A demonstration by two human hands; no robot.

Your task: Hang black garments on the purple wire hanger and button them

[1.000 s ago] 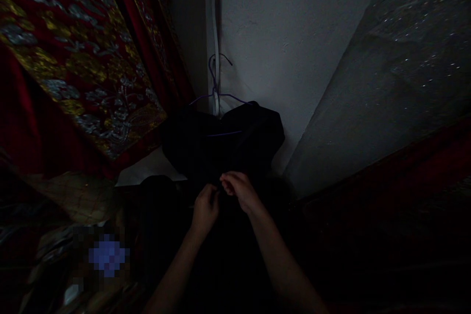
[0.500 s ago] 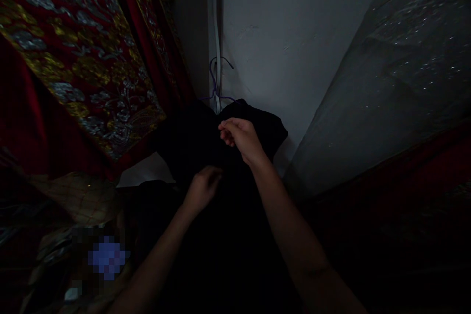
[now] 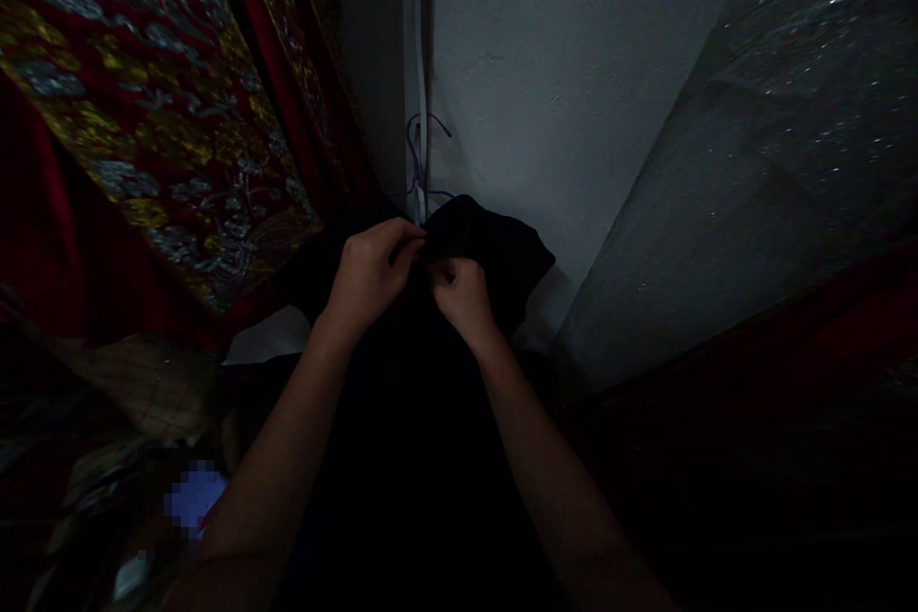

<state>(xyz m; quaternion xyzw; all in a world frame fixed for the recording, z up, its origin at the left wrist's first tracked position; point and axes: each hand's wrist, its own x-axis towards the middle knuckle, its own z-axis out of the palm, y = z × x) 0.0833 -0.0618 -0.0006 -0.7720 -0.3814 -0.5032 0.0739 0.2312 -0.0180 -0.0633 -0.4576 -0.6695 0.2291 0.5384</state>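
Note:
A black garment (image 3: 506,244) with short sleeves hangs on a thin purple hanger (image 3: 413,158) against the wall. At its upper front, just below the neckline, my left hand (image 3: 373,268) pinches the cloth with thumb and forefinger. Close beside and slightly lower, my right hand (image 3: 463,295) is closed on the same garment, fingers curled inward. The fingertips of both hands nearly meet. Darkness hides the details of the cloth between them, and the lower part of the garment merges into shadow.
Red cloth (image 3: 179,115) with gold and silver embroidery hangs at the left. A pale strip (image 3: 422,38) runs down the light wall (image 3: 559,67). Shiny clear plastic sheeting (image 3: 775,115) covers the right side. Checked fabric (image 3: 154,382) and blurred items lie lower left.
My left hand has risen to the neckline and pinches the cloth there. My right hand has come down a little and closed on the garment beside it.

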